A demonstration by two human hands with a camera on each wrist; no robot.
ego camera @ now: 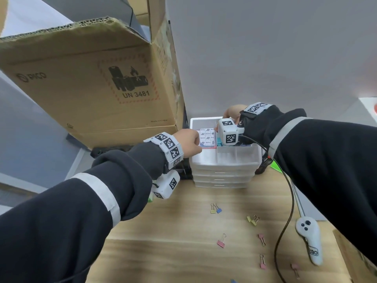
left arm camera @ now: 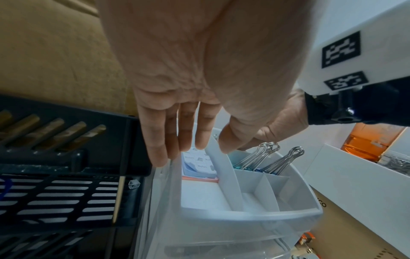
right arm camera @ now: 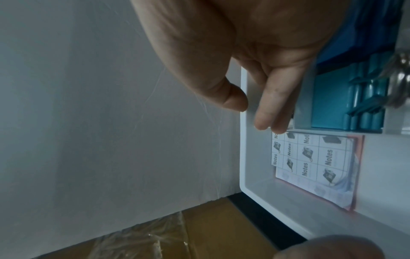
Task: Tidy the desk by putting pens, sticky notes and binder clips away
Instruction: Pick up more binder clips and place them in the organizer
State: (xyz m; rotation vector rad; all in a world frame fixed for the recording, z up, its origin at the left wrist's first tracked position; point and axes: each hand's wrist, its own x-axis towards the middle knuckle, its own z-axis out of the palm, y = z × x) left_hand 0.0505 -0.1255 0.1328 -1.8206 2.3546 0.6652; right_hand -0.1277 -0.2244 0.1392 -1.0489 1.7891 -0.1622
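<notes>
A stack of clear drawers carries an open divided top tray (ego camera: pixel 204 158) at the back of the wooden desk. A printed "Notes" sticky pad (ego camera: pixel 207 136) (right arm camera: pixel 310 157) lies in its left compartment, over a red sheet. Blue and teal binder clips (left arm camera: pixel 266 157) (right arm camera: pixel 355 105) stand in a right compartment. My left hand (ego camera: pixel 191 141) (left arm camera: pixel 193 150) reaches over the tray's left wall with straight fingers above the pad, its thumb on a divider. My right hand (ego camera: pixel 229 113) (right arm camera: pixel 252 113) pinches the tray's back wall, thumb outside and fingers inside. Several coloured binder clips (ego camera: pixel 222 241) lie loose on the desk.
A big cardboard box (ego camera: pixel 91 78) leans over the left side. A black slatted rack (left arm camera: pixel 66 192) stands against the tray's left. A white controller (ego camera: pixel 309 240) and a black cable (ego camera: pixel 285 211) lie at the right. A green sheet (ego camera: pixel 275 166) peeks out beside the drawers.
</notes>
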